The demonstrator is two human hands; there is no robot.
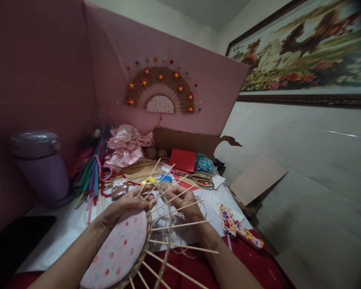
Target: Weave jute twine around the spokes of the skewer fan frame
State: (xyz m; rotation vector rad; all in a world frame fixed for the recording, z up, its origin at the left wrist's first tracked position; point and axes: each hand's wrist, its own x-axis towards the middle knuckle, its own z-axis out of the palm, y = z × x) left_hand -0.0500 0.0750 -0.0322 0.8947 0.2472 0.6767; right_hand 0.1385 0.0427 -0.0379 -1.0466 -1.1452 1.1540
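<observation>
A half-round craft piece (120,245), covered in pink fabric with small red flowers, lies tilted below my hands. Thin wooden sticks (185,224) fan out from its braided edge. My left hand (140,199) is closed on its upper edge near the base of the sticks. Among the upper stick tips, my right hand (180,198) has its fingers closed on jute twine (170,216), which runs in a loop across the sticks. Exactly how the twine sits between the fingers is partly hidden.
Behind are a bundle of sticks (138,168), pink fabric (129,144), scissors (202,179), red card (183,159) and blue yarn (203,162). A glue gun wrapped in flowered cloth (240,230) lies right. Left stand pipe cleaners (93,176) and a purple container (43,172).
</observation>
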